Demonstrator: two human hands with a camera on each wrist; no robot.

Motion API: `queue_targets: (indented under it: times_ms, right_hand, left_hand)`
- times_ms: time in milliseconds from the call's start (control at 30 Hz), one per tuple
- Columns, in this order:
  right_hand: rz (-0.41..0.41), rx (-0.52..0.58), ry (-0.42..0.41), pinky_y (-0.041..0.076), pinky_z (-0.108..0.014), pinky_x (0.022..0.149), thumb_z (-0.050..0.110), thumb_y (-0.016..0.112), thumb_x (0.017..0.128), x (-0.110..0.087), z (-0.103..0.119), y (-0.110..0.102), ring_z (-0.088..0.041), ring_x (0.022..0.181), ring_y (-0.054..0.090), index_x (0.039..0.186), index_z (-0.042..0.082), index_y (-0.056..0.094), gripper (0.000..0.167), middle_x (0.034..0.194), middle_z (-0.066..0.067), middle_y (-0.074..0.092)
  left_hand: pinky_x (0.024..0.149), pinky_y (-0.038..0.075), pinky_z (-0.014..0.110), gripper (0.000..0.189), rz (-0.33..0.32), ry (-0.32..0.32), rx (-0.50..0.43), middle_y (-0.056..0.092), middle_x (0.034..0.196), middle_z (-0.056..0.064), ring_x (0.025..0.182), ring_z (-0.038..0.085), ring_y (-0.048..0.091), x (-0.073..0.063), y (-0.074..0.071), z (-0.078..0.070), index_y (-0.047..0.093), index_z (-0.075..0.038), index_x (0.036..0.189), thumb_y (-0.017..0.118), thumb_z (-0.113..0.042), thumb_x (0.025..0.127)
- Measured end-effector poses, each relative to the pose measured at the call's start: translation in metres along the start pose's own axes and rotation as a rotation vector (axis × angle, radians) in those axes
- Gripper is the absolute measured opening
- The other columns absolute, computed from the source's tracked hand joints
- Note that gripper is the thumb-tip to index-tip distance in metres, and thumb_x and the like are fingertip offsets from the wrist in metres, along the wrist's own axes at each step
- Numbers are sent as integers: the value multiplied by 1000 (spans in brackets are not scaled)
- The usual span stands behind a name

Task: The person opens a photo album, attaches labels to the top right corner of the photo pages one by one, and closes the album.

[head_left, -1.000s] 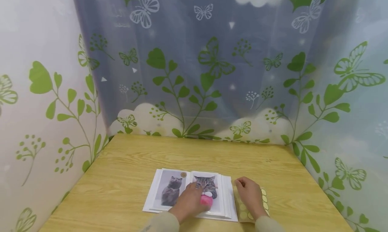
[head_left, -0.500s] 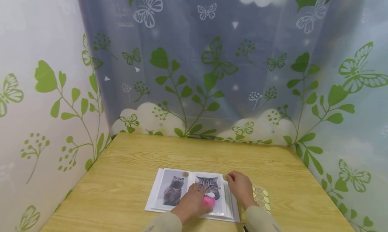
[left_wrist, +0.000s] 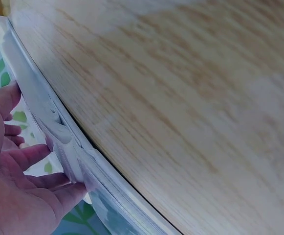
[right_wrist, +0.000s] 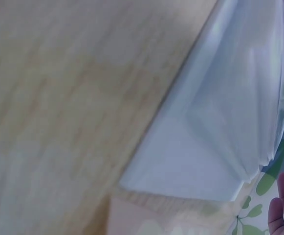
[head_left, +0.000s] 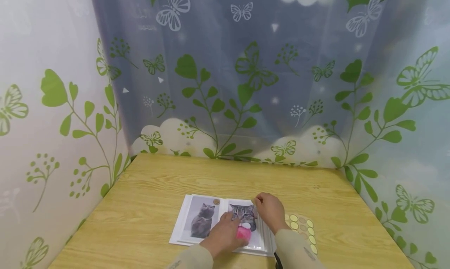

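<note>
An open photo album point(head_left: 178, 228) lies on the table in the head view. Its left page has a grey cat photo point(head_left: 203, 222) with a small round sticker point(head_left: 216, 202) in the top right corner. On the right page is a tabby cat photo point(head_left: 242, 212) with a pink patch. My left hand point(head_left: 223, 232) rests on that page, fingertips spread along the album's pages point(left_wrist: 44, 107) in the left wrist view. My right hand point(head_left: 272, 211) pinches a small round sticker point(head_left: 254, 201) at the tabby photo's top right corner. In the right wrist view, only a few right-hand fingers point(right_wrist: 283, 205) show at the edge.
A sheet of round yellow stickers point(head_left: 303, 226) lies right of the album, partly under the right forearm. A black strap point(head_left: 278, 260) hangs by the right sleeve. Wood-grain table point(head_left: 218, 175) stretches beyond the album to a leaf-and-butterfly curtain point(head_left: 211, 105).
My right hand has moved left and away from me, from the sticker sheet to the upper right corner of the right page, carrying the sticker. The left hand stays on the page.
</note>
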State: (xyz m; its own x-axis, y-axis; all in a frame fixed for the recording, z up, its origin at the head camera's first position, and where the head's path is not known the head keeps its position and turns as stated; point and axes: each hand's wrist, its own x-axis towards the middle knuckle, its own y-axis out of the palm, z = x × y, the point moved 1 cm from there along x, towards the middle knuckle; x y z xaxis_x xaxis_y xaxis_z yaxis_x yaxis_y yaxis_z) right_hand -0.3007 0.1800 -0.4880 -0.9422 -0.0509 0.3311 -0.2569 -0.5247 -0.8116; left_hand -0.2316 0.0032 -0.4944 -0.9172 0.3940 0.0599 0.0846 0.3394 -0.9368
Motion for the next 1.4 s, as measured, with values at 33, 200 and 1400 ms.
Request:
queue_targets:
  times_ms: [33,200,1400]
  right_hand:
    - [4,-3,0,52,-41,67,19,66,93,2,1,1,-15,67,59,87,9,72,14,77,0,68]
    - [39,-26,8,51,-37,63,21,67,94,7,4,7,-11,61,55,88,9,71,14,73,2,64]
    - [61,-464,-338,45,-44,83,32,67,93,-9,6,26,-23,94,56,102,14,74,21,96,-2,60]
  left_hand:
    - [102,45,53,81,2,-2,0,44,145,25,134,41,41,0,0,0,54,-2,140,78,-48,79]
    - [103,44,53,80,4,0,-5,44,145,26,135,41,41,1,0,1,54,-2,139,78,-48,79]
    - [101,46,52,79,-9,-20,-8,46,143,26,132,40,43,1,1,-1,56,-1,137,81,-46,76]
